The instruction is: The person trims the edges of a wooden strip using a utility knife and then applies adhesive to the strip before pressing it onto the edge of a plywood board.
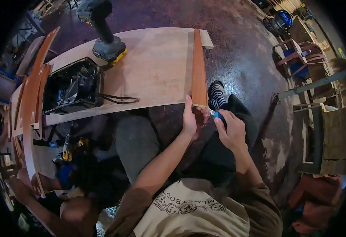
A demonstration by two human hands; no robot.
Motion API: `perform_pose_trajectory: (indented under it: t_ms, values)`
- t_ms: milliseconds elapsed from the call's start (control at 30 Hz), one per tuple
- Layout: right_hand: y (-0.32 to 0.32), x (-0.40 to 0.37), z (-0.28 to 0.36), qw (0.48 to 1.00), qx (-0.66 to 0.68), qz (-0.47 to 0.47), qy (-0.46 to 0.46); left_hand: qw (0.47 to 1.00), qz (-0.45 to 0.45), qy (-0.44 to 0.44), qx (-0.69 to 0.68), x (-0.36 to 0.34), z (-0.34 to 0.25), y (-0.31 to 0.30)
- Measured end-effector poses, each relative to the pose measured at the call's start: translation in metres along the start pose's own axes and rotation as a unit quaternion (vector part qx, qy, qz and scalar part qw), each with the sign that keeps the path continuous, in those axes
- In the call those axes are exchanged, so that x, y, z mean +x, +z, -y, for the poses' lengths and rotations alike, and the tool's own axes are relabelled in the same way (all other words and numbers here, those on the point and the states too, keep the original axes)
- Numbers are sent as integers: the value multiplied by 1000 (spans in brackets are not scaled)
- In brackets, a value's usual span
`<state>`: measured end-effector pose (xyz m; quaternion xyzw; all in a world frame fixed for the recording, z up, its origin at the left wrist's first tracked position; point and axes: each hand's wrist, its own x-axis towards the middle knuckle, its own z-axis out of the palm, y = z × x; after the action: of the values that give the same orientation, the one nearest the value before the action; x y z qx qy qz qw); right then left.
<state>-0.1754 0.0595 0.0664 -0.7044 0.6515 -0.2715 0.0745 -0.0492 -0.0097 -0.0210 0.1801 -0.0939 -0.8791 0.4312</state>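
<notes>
A reddish-brown wooden strip (199, 67) lies across the right end of a pale board (153, 63). My left hand (189, 118) grips the strip's near end, thumb along its left side and fingers curled underneath, partly hidden. My right hand (232, 129) is closed around a small blue-handled tool (217, 115). The tool's metal tip is at the strip's near end, close to my left fingers; its exact kind is too small to tell.
On the board stand a cordless drill (104, 35) and a black open box (72, 87) with a cord. More brown strips (33, 98) lie at the left. A yellow drill (67, 148) is below. Another person's arm (39, 205) is at lower left. A wooden chair (303, 53) stands at right.
</notes>
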Motion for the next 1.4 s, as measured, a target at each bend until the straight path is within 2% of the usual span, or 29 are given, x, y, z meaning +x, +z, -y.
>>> perform_pose_trajectory:
  t_ms: [67, 267, 367, 500, 567, 800, 867, 967, 1267, 1400]
  values:
    - [-1, -4, 3, 999, -39, 17, 17, 999, -41, 14, 9, 1, 0, 2]
    - [2, -2, 11, 997, -73, -1, 0, 997, -32, 55, -30, 3, 5, 2]
    - [0, 0, 16, 996, -82, 22, 37, 998, -46, 40, -27, 5, 5, 0]
    - [3, 0, 14, 996, -78, 29, 34, 998, -60, 25, -21, 4, 5, 2]
    - [5, 0, 11, 995, -103, 8, 2, 997, -72, 35, -2, 4, 4, 5]
    - [7, 2, 10, 995, -100, 8, 2, 997, -78, 26, -2, 2, 2, 7]
    - [8, 3, 8, 994, -111, 1, -17, 996, -85, -32, -3, 2, 1, 5]
    - [11, 5, -5, 994, -93, -8, -50, 994, -87, -2, -67, 7, 5, 12]
    - [2, 15, -8, 995, -73, 27, -60, 993, -97, -28, -63, 3, 3, 16]
    - [0, 17, -4, 996, -65, 33, -58, 995, -87, -10, -53, 3, 1, 17]
